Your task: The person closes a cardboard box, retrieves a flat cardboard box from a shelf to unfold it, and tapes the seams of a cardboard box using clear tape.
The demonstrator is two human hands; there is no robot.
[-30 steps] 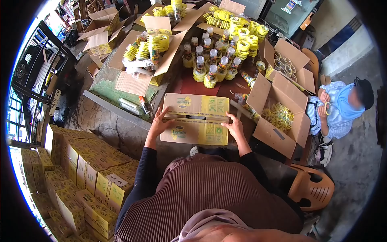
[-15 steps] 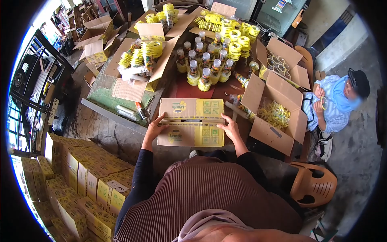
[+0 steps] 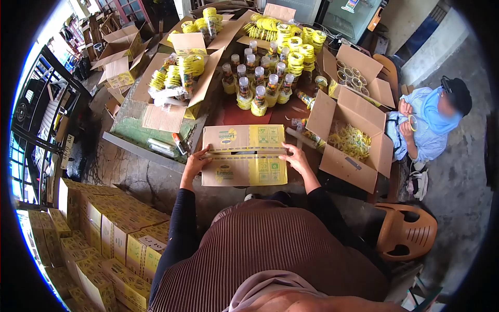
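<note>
A brown cardboard carton with yellow printed panels and green "Lemon" lettering (image 3: pixel 241 169) lies in front of the person's torso; whether it rests on anything is hidden. Its two top flaps are folded inward, a narrow dark slit between them. The bare left hand (image 3: pixel 195 163) is clamped on the carton's left end, and the bare right hand (image 3: pixel 296 158) is clamped on its right end, the thumb near the slit.

Beyond the carton, a red-brown counter (image 3: pixel 232 112) bears a cluster of clear-topped, multicoloured cylindrical containers with yellow bases (image 3: pixel 259 97). Farther beyond it stand stacks of yellow rings (image 3: pixel 296 63). Left of the carton and slightly beyond lie clear plastic-looking rolls (image 3: pixel 161 147), just beside a slim orange-and-white tool (image 3: pixel 179 143).

To the carton's right, an open plain brown cardboard box (image 3: pixel 340 165) contains tangled yellow strips (image 3: pixel 355 141). Farther right of the carton, another person in a blue striped top (image 3: pixel 431 132) holds a round ring-like object (image 3: pixel 412 123). Nearer than the carton, to its right, is an orange plastic chair (image 3: pixel 403 234); to its left, stacked yellow printed cartons (image 3: pixel 115 229).
</note>
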